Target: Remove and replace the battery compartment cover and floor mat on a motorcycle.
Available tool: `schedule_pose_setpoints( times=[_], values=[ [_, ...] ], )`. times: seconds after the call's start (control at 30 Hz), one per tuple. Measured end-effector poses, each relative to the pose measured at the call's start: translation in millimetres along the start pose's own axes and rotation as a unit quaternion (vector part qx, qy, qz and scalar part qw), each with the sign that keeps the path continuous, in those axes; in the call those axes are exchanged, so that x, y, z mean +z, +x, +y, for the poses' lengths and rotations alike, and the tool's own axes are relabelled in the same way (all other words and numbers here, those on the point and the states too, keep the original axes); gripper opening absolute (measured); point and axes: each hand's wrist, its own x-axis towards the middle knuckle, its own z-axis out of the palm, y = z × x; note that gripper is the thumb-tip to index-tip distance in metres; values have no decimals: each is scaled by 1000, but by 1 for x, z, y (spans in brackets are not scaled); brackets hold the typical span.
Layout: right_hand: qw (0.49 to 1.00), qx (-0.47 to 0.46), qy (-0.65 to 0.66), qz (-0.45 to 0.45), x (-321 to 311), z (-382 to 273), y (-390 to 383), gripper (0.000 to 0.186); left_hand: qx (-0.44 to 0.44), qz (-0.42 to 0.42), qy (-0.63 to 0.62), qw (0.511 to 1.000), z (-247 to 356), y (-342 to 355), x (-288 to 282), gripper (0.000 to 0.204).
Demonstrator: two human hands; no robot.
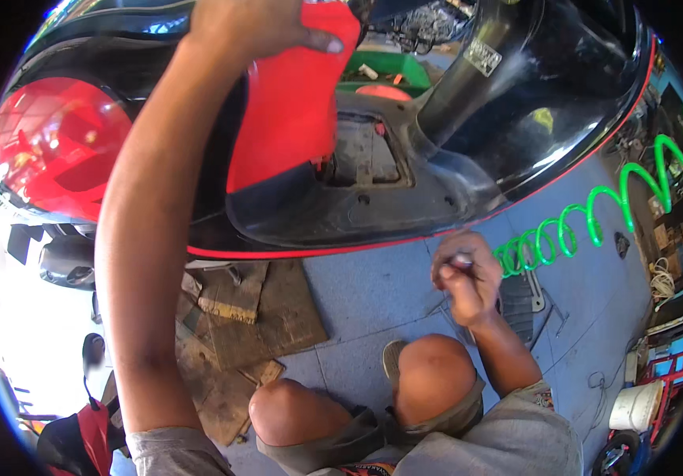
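In front of me stands a black and red scooter, seen from its side. My left hand reaches up to a red body panel and grips its upper part, thumb lying on the red face and the other fingers partly hidden. Low in front of the scooter's lower edge, my right hand is closed around a small tool with a shiny metal end; most of it is hidden in the fist. An open compartment shows in the footboard. A green coiled hose runs right from beside my right hand.
Flattened cardboard lies on the blue tiled floor at the left. Behind the scooter is a green tray with small items. A white bucket and a red rack stand at the right. Another vehicle's mirror shows lower left.
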Motion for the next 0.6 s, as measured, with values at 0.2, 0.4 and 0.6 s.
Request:
schedule_pose_setpoints(
  times=[0.2,0.4,0.6],
  values=[
    [955,171,-147,-193,5,46,-56,15,-4,0,35,999,10,5,-1,80],
    [960,105,-219,-139,1,-2,7,21,6,12,-3,1000,-1,-8,0,77],
    [976,1,-154,-157,16,-76,94,29,-1,80,-45,996,-5,2,16,76]
  ],
)
